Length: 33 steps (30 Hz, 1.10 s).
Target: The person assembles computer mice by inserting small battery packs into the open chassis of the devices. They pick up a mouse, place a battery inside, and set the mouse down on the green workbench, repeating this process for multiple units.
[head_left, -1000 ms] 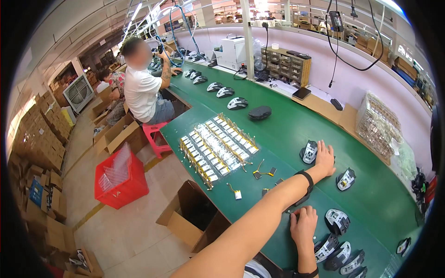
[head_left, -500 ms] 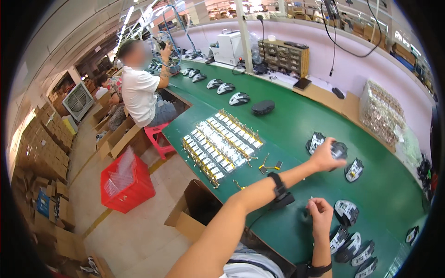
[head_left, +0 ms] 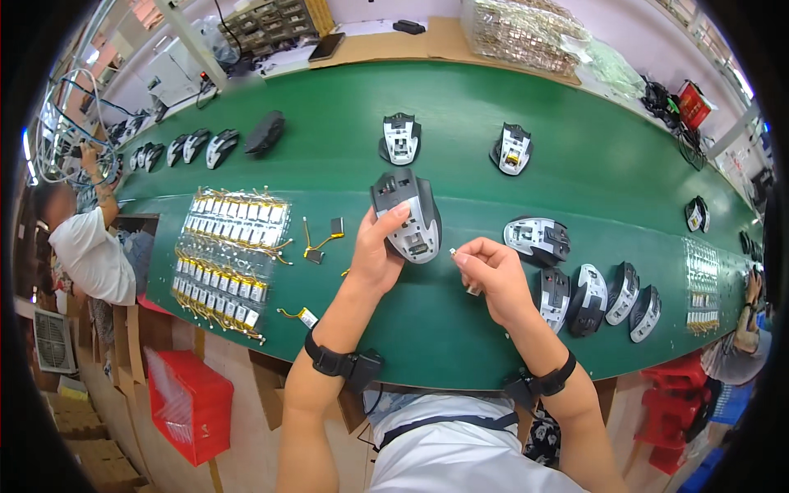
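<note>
My left hand (head_left: 380,251) is wrapped round a black and grey computer mouse (head_left: 421,220), tilted with its underside up and an open recess near its lower end. Just right of it, my right hand (head_left: 498,279) pinches a small white connector (head_left: 454,253) between thumb and forefinger, apart from the mouse. A bit of something silvery shows under the curled fingers; the rest is hidden. Beside my right hand lies another mouse (head_left: 536,238), with several more mice (head_left: 588,300) in a row nearer me. Two further mice, one grey-white (head_left: 400,140) and one showing a yellow part (head_left: 513,150), lie beyond my hands.
Left of my arm are sheets of small batteries (head_left: 234,220) and a few loose batteries with leads (head_left: 314,256). More mice (head_left: 220,149) line the far left. A bagged stack (head_left: 518,37) stands at the back. Co-workers sit at both ends; a red crate (head_left: 193,407) is on the floor.
The view has swung to the right. My left hand has brought the mouse back from the far side of the table, toward my right hand, which keeps its pinch.
</note>
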Available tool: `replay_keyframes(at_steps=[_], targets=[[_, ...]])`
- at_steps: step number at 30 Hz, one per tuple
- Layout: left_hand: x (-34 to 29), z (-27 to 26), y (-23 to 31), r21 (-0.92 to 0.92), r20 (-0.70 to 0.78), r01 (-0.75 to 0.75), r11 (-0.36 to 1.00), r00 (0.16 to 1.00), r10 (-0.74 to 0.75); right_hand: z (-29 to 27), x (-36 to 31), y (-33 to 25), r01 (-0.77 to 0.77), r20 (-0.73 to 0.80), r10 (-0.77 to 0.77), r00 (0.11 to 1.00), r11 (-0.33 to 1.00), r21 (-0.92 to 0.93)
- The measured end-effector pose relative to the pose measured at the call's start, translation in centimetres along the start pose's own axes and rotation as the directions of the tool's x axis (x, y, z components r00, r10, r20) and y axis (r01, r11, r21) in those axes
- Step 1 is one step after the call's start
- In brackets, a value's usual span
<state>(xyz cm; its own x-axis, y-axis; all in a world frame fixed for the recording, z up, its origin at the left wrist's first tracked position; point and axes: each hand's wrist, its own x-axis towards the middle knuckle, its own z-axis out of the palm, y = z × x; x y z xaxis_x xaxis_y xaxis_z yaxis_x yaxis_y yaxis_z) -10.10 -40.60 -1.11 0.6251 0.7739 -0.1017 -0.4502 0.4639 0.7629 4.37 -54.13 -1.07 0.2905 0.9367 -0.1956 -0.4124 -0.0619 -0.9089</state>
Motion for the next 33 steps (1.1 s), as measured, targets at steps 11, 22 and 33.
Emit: replay_keyframes(at_steps=[11,22,33], targets=[[-1.5,2.6,-1.0,-0.07,0.117,0.006,0.998,0.993,0.002,0.8,-0.3,-0.5,-0.041,-0.141,0.022,0.99,0.991,-0.13],[-2.1,3.2,-1.7,-0.004,0.179,-0.064,0.998,0.982,0.064,0.5,0.1,0.2,0.009,-0.181,-0.036,0.983,0.989,-0.145],[-1.5,2.2,-2.8,0.139,0.389,-0.262,0.955,0.901,0.19,0.2,0.4,-0.2,-0.003,-0.128,-0.003,0.992,0.999,-0.045]])
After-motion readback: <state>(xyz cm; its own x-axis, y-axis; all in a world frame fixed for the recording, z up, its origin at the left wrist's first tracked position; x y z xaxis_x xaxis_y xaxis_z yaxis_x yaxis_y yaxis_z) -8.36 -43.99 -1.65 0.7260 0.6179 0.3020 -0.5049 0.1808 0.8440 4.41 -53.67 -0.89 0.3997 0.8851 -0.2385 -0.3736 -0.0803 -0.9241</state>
